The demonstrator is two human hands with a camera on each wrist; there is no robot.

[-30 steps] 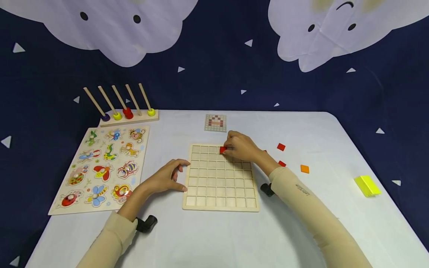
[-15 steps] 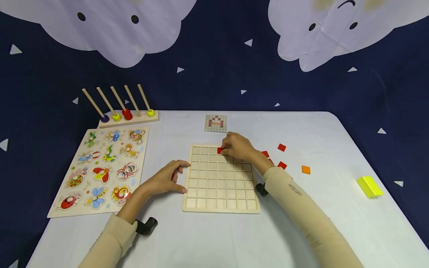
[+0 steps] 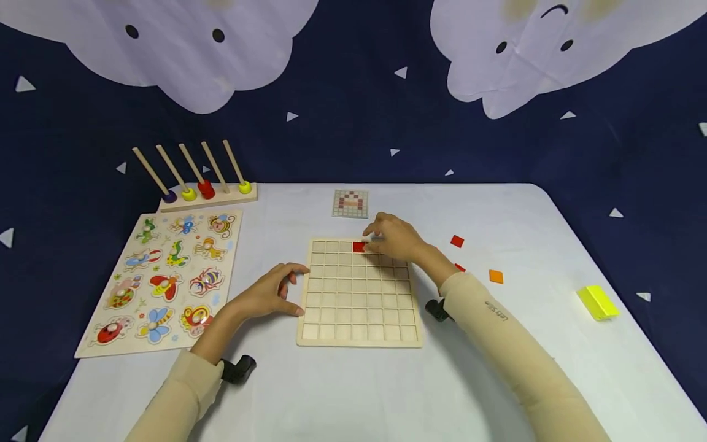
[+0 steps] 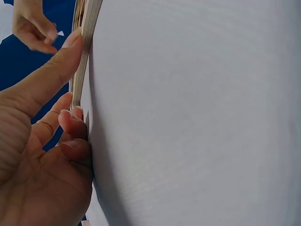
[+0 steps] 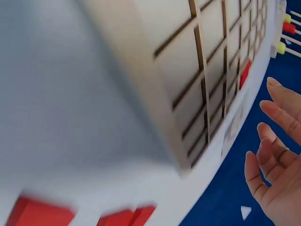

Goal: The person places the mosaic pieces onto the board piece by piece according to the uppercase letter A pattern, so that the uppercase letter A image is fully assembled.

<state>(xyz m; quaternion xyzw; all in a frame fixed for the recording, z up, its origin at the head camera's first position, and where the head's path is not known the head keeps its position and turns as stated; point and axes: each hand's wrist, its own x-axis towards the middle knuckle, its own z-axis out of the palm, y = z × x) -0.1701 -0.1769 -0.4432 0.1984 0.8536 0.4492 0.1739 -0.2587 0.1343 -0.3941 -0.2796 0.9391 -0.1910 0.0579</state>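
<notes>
A red square tile (image 3: 358, 247) lies in the top row of a wooden grid board (image 3: 359, 299) in the head view. My right hand (image 3: 394, 238) hovers just right of it. In the right wrist view, that hand (image 5: 280, 155) has its fingers spread and holds nothing, apart from the red tile (image 5: 244, 74). My left hand (image 3: 269, 291) rests against the board's left edge with thumb and fingertips. The left wrist view shows its thumb (image 4: 56, 70) along the board's wooden side (image 4: 86, 52), the other fingers loosely bent lower down.
Several red tiles (image 3: 456, 241) and an orange tile (image 3: 496, 276) lie right of the board. A pattern card (image 3: 350, 203) lies behind it. At left are an insect puzzle (image 3: 179, 258) and a pegged stacker (image 3: 226, 197); a yellow block (image 3: 599, 302) sits far right.
My right hand slid the red tile slightly left in the top row, then let go of it and opened its fingers. My left hand stays at the board's edge.
</notes>
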